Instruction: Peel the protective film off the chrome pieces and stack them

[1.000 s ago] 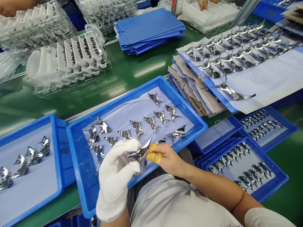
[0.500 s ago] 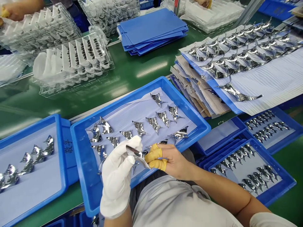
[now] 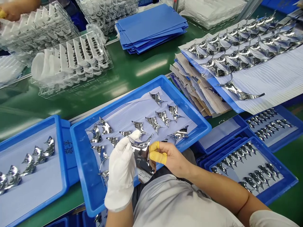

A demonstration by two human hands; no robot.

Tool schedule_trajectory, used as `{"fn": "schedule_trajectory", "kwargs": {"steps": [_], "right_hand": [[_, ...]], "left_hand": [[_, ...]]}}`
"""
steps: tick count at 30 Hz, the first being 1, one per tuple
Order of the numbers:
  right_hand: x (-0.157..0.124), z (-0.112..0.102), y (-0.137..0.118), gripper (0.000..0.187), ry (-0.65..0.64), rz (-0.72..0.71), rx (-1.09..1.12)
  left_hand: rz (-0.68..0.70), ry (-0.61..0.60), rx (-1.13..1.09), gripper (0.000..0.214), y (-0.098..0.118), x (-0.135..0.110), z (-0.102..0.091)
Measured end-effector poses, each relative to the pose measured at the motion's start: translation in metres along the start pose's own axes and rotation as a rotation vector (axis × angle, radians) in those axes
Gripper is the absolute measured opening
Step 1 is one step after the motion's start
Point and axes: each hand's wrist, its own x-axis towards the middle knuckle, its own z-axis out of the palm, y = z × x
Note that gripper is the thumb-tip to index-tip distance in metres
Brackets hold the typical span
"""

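My left hand point(image 3: 121, 170), in a white glove, and my right hand point(image 3: 169, 157), bare with yellow finger cots, together pinch one shiny chrome fin-shaped part point(image 3: 141, 154). The part is held up over the near edge of the middle blue tray point(image 3: 80, 157), its mirror face turned toward me. Several more chrome parts point(image 3: 153, 121) lie on a pale sheet inside that tray, just beyond my fingers.
A blue tray point(image 3: 60, 151) with chrome parts sits at the left. Stacked blue trays point(image 3: 281, 184) of small parts stand at the right. Rows of chrome parts point(image 3: 236, 47) on paper lie at the upper right. Clear plastic trays point(image 3: 71, 60), blue sheets point(image 3: 151, 26) and another person's hand point(image 3: 14, 9) are farther back.
The chrome part has been turned in my fingers from edge-on to face-on, and both hands have shifted slightly up toward the tray.
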Motion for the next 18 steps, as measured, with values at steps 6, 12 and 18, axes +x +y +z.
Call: {"fn": "schedule_trajectory", "kwargs": {"steps": [6,12,18], "right_hand": [[0.01,-0.011,0.006,0.027,0.064,0.064,-0.062],[0.014,-0.043,0.012,0.033,0.243,0.101,-0.187],[0.007,-0.06,0.009,0.029,0.318,0.089,-0.262]], "left_hand": [[0.171,-0.067,0.187,0.015,0.008,0.014,-0.003],[0.406,0.16,1.035,0.031,0.055,0.074,-0.032],[0.2,0.312,1.444,0.032,0.07,0.164,-0.062]]}}
